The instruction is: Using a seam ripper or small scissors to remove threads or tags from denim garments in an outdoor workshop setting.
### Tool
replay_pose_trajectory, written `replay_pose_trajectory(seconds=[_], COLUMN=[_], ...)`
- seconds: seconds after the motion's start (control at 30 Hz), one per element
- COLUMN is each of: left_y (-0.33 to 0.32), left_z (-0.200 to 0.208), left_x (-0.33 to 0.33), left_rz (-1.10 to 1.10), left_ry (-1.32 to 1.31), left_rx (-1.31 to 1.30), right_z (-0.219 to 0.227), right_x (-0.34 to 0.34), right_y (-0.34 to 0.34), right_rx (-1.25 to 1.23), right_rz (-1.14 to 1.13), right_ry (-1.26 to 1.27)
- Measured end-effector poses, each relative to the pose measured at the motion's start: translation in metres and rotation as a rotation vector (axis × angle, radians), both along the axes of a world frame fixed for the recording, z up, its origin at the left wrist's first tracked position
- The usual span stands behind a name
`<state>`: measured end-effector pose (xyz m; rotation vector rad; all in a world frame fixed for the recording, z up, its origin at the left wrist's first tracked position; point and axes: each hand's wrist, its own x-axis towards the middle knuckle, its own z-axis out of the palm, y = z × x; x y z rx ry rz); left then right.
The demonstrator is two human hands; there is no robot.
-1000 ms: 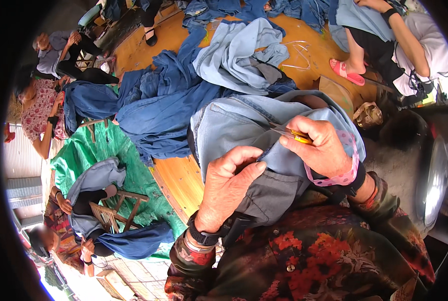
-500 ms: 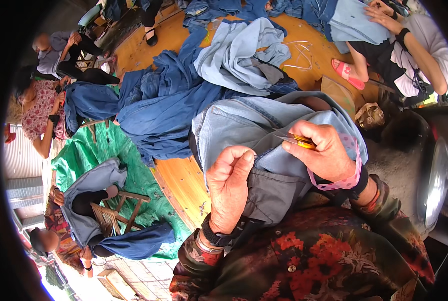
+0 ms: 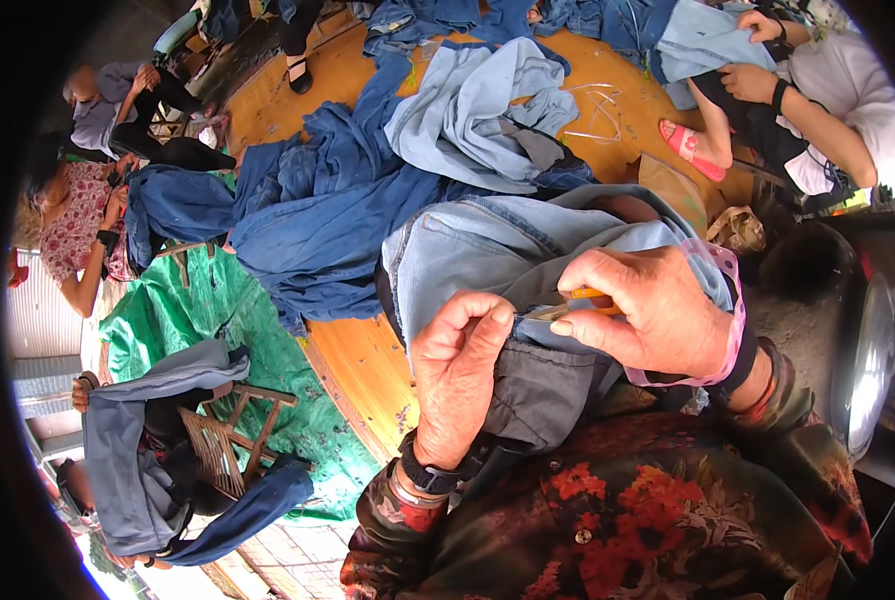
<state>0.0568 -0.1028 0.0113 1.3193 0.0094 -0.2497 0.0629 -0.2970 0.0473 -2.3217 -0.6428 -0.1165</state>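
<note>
A pair of light blue jeans (image 3: 457,240) lies bunched across my lap, its grey pocket lining (image 3: 542,390) turned outward. At a seam of the jeans, my left hand (image 3: 457,375) is closed, thumb and forefinger pinched at the cloth; whether a thread is between them is too small to tell. Close to its right, my right hand (image 3: 657,305) grips small yellow-handled thread snips (image 3: 599,302). The snips' blades point toward the left fingertips, low over the seam, and are partly hidden by the right thumb. A pink dotted band circles my right wrist.
Dark blue jeans (image 3: 317,235) are heaped ahead on the orange wooden board (image 3: 362,370), beside another light blue pair (image 3: 477,110). Co-workers with denim sit left and at upper right. Green sheeting (image 3: 287,400) covers ground at left; a round metal object (image 3: 872,365) stands at right.
My right hand has turned and lowered, bringing the snips closer to the seam by my left fingertips. The left hand stays nearly still. At lower left, a co-worker has raised and spread grey-blue jeans.
</note>
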Motion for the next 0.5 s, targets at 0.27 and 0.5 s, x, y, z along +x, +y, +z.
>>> replay_pose_trajectory(seconds=[0.27, 0.5], left_y=[-0.0020, -0.0047], left_z=[-0.0055, -0.0052], left_x=[-0.0009, -0.0006], left_rz=[0.034, 0.055], left_ry=[-0.134, -0.320], left_rx=[0.094, 0.266], right_z=[-0.0053, -0.0077], right_x=[-0.0041, -0.0073], right_y=[0.0087, 0.0080], right_rx=[-0.069, -0.049], right_rz=[-0.036, -0.078], right_ry=[-0.028, -0.043])
